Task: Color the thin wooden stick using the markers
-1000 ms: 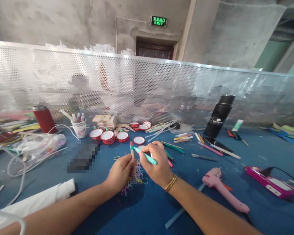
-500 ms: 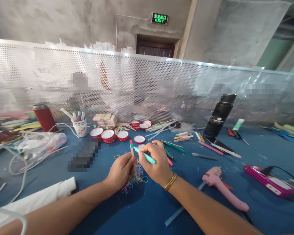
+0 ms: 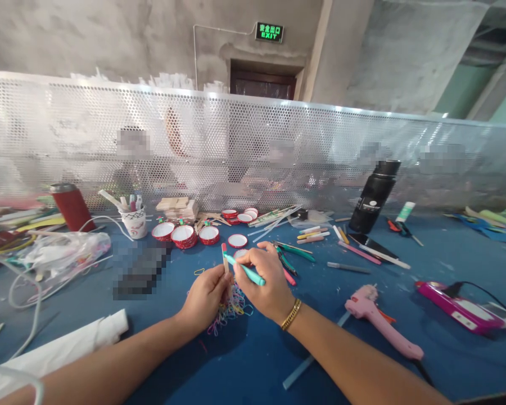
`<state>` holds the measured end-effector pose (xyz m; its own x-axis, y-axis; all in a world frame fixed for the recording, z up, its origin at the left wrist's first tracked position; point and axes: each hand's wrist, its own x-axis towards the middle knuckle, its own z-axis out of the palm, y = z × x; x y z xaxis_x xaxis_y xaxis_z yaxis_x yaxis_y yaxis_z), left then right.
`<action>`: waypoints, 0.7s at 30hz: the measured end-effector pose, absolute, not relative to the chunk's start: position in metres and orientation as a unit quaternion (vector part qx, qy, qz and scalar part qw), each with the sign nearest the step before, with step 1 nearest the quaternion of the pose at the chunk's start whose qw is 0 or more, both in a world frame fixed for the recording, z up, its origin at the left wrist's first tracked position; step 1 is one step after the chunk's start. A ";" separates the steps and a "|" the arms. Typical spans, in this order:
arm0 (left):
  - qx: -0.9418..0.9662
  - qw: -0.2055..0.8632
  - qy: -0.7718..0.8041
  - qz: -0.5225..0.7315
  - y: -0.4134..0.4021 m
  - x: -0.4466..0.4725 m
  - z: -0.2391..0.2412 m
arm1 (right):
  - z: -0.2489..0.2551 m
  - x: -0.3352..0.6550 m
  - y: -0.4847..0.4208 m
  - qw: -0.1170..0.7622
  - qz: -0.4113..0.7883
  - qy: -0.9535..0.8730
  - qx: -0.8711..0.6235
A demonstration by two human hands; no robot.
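Pinched upright in my left hand (image 3: 207, 295) is a flat wooden craft stick (image 3: 225, 263), its top end coloured red with a green part below. My right hand (image 3: 269, 281) grips a turquoise marker pen (image 3: 251, 273), and the pen's tip touches or nearly touches the green part of the stick. A heap of small colourful elastic bands (image 3: 227, 315) lies on the table under my left hand. Beyond my hands are red cups with white insides (image 3: 183, 235), several of them, plus a green-handled pair of pliers (image 3: 287, 263).
On the blue table (image 3: 236, 371), a pink glue gun (image 3: 382, 320) and a magenta device (image 3: 459, 306) are at right. A black bottle (image 3: 373, 197) stands behind them. At left are a white roll (image 3: 67, 351), a pen cup (image 3: 134, 222) and a red tumbler (image 3: 71, 207). A perforated metal screen (image 3: 253, 146) runs behind.
The marker's tip has shifted slightly against the stick, my right hand moving a little left. Both hands keep their holds, and the whole view has slid slightly.
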<state>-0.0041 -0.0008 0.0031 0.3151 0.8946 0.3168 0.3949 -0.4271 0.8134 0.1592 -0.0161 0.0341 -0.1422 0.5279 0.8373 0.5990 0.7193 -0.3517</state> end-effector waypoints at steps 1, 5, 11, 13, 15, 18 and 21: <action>0.746 0.316 0.433 0.396 -0.001 -0.004 0.003 | 0.034 0.159 -0.016 0.537 -0.033 -0.755 -0.374; 0.743 0.316 0.439 0.394 0.000 -0.005 0.002 | 0.034 0.159 -0.016 0.546 -0.045 -0.742 -0.386; 0.736 0.331 0.427 0.407 0.002 -0.005 -0.001 | 0.035 0.159 -0.016 0.540 -0.033 -0.756 -0.368; 0.735 0.333 0.432 0.403 0.002 -0.005 -0.001 | 0.036 0.159 -0.016 0.545 -0.037 -0.748 -0.378; 0.736 0.332 0.434 0.399 0.002 -0.005 -0.001 | 0.036 0.159 -0.016 0.550 -0.037 -0.742 -0.382; 0.738 0.337 0.425 0.402 0.002 -0.005 0.000 | 0.036 0.159 -0.017 0.544 -0.029 -0.752 -0.371; 0.733 0.344 0.424 0.405 0.001 -0.005 0.001 | 0.036 0.159 -0.016 0.540 -0.031 -0.752 -0.377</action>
<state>-0.0047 0.0007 0.0014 0.3126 0.9003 0.3029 0.3427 -0.4043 0.8480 0.1591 -0.0161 0.0360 -0.1328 0.5338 0.8351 0.6005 0.7137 -0.3607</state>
